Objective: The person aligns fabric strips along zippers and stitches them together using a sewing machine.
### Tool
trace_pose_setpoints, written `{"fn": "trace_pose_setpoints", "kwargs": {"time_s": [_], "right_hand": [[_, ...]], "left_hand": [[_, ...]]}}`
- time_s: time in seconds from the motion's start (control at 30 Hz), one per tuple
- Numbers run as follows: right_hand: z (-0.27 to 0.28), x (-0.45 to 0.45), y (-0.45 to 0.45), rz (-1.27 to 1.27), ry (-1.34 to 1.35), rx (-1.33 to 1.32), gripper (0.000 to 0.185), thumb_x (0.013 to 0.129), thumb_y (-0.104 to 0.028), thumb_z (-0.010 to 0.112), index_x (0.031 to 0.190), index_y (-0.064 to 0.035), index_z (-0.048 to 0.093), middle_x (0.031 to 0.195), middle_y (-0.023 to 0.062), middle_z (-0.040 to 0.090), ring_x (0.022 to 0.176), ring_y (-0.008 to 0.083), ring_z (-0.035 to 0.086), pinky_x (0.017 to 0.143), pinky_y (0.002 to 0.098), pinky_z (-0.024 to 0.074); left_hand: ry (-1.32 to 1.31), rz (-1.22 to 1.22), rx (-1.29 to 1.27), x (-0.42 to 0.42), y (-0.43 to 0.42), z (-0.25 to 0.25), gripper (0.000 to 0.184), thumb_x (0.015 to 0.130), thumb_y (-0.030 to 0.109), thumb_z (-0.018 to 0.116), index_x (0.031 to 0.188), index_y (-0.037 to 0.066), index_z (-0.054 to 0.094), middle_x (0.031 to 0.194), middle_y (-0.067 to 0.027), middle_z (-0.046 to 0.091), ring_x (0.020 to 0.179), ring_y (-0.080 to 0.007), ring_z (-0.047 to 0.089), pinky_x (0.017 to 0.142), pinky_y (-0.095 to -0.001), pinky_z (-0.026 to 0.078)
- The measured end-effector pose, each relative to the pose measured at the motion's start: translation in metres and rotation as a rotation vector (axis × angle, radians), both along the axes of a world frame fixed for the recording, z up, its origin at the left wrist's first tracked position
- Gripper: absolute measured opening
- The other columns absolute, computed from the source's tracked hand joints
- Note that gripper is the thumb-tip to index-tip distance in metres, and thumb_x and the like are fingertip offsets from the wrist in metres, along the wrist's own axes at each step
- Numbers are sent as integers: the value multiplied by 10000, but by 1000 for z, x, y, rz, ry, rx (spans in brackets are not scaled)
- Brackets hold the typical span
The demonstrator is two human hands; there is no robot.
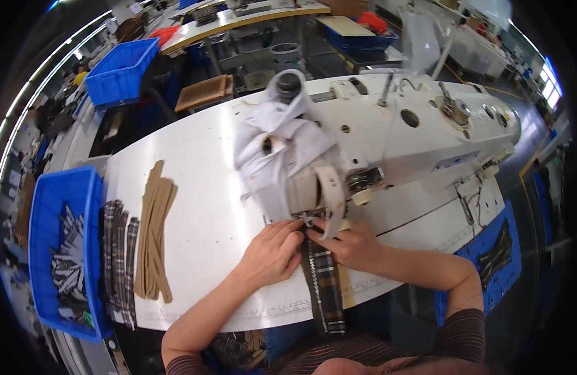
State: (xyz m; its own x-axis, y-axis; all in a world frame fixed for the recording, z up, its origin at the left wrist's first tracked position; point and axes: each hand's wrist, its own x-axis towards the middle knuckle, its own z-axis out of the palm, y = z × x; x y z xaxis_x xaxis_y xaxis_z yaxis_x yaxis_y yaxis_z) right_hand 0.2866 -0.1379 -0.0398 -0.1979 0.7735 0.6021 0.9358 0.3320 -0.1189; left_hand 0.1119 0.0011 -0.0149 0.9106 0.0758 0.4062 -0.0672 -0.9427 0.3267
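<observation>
A zipper (312, 284) with metal teeth and dark tape runs from the sewing machine's (419, 134) needle area down over the table's front edge. Beside it lies a plaid fabric strip (328, 281), with a tan strip (346, 284) along its right side. My left hand (273, 251) is closed, its fingertips pinching the zipper's upper end close to the presser foot. From the right, my right hand (352, 247) is closed on the plaid strip just below the machine head. The exact needle point is hidden by fingers and the guard.
White cloth (282, 147) wraps the machine head. Left on the table (204, 250) lie tan strips (154, 240) and plaid strips (118, 262). A blue bin (63, 181) with fabric pieces stands farther left. A blue tray (504, 265) holds dark pieces at right.
</observation>
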Motion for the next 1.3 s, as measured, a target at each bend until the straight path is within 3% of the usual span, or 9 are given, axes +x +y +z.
{"fn": "trace_pose_setpoints", "kwargs": {"time_s": [0.27,0.37,0.57,0.8,0.93,1.0,1.1,1.13,1.3], "right_hand": [[11,-1,-1,-104,17,28,361,653,-39,631,1005,-68,705,1006,71,664,905,304,544,767,391,485],[11,0,2,-79,116,136,303,684,53,552,924,-54,704,951,77,672,865,289,548,771,395,474],[5,0,1,-69,81,126,278,658,53,583,880,-58,709,970,67,687,832,259,576,787,389,473],[44,-37,-6,-10,462,15,232,764,34,618,955,-61,708,911,95,700,648,192,620,585,307,516],[80,-74,4,86,1311,-1033,497,988,-278,503,1393,-6,409,1142,232,621,759,220,703,531,261,562],[67,-88,17,64,1524,-1077,480,971,-325,524,1178,108,529,1005,247,642,681,213,696,490,285,554],[55,-80,11,47,1428,-1013,354,978,-273,522,957,77,567,742,151,657,578,179,669,439,257,504],[56,-72,4,41,1336,-1041,343,979,-277,526,916,58,567,664,124,648,549,163,658,417,245,478],[68,-49,-7,53,848,-911,301,922,-300,620,807,-22,633,709,62,670,564,133,638,553,278,502]], "left_hand": [[43,520,-239,-81,44,30,268,865,59,578,1130,18,585,1170,-201,603,1084,-349,584,935,-381,477],[159,1234,221,-180,109,30,119,814,87,594,786,-24,629,739,-221,630,788,-420,612,716,-468,500],[284,1428,261,-267,139,-4,149,736,118,666,770,-27,670,780,-218,645,773,-400,629,710,-482,501],[135,1391,457,-250,116,40,168,803,169,666,952,110,717,730,-108,647,682,-316,631,564,-422,489],[14,799,491,-144,7,51,232,828,107,648,1050,41,664,702,-70,600,590,-253,606,490,-354,474],[21,429,267,-102,-48,47,193,844,104,645,1024,40,672,678,-62,592,568,-235,606,497,-340,494],[178,356,57,-80,-59,55,283,772,38,666,1054,35,680,883,-113,682,780,-250,675,632,-348,551],[-94,208,382,-56,-32,63,397,735,36,633,1132,20,635,1032,-115,654,959,-254,640,724,-332,554],[-286,-28,390,-28,4,16,405,696,31,634,1099,-12,640,1059,-125,638,1013,-261,623,768,-337,559]]}}
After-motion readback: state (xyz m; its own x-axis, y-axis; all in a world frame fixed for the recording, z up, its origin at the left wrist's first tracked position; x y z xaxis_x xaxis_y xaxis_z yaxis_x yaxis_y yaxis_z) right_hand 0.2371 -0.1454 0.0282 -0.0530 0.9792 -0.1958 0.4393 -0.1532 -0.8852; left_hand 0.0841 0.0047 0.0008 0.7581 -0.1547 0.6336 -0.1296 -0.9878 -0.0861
